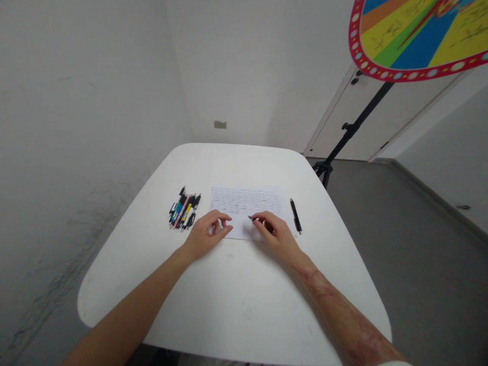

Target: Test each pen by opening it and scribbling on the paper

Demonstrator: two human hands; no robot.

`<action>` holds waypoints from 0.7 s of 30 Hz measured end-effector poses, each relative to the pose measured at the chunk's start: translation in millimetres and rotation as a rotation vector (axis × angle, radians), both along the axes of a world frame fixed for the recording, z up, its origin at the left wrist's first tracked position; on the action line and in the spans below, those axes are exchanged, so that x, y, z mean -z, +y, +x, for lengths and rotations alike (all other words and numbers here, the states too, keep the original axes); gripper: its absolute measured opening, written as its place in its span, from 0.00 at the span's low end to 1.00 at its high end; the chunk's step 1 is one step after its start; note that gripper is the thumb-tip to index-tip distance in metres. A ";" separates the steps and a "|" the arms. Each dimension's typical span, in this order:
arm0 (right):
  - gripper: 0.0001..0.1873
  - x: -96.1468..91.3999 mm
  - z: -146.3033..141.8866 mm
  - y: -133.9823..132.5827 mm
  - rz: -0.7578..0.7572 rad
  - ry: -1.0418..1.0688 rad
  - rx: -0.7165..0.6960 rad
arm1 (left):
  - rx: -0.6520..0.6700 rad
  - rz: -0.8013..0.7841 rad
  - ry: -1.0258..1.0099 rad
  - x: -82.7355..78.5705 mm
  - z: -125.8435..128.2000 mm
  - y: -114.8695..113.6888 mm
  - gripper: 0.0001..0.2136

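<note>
A sheet of paper [244, 223] with lines of handwriting across its upper part lies on the white table. My right hand [276, 234] is over the paper's right side, closed around a pen [251, 218]. Only the pen's dark tip end shows past my thumb and fingers, pointing left; the rest is hidden by the hand. My left hand [208, 234] is at the paper's lower left edge, fingers curved and thumb apart, with nothing between them. Just right of the paper lies a black pen [295, 216].
Left of the paper lies a bunch of several pens [184, 211] in mixed colours. The white table [240, 295] has rounded corners and meets walls at the left and back. A colourful wheel [415, 35] on a black stand [354, 127] rises at the right.
</note>
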State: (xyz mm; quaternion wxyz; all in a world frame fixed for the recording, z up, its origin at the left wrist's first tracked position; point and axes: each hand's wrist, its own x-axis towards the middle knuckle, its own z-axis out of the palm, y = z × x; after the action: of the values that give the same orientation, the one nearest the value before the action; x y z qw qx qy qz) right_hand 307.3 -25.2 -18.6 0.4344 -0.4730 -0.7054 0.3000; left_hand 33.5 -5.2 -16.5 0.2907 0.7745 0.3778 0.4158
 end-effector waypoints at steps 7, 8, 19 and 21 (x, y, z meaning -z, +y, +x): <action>0.12 -4.6 -6.1 -6.4 0.150 -0.290 -0.232 | 0.063 0.138 0.169 5.1 -0.6 1.3 0.09; 0.12 -4.1 -6.6 -6.0 0.165 -0.296 -0.240 | 0.078 0.165 0.197 5.5 -0.5 2.0 0.08; 0.10 5.3 -7.3 -1.6 0.274 -0.370 -0.204 | 0.086 0.210 0.330 6.7 0.7 3.9 0.11; 0.10 5.3 -7.7 -1.6 0.293 -0.373 -0.204 | 0.092 0.211 0.346 7.0 0.5 3.8 0.13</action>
State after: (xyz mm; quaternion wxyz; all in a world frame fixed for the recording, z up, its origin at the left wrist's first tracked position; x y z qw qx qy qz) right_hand 299.5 -26.8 -23.9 0.3281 -0.3787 -0.8533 0.1446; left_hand 34.1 -1.4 -23.5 0.1575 0.8771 0.3406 0.2999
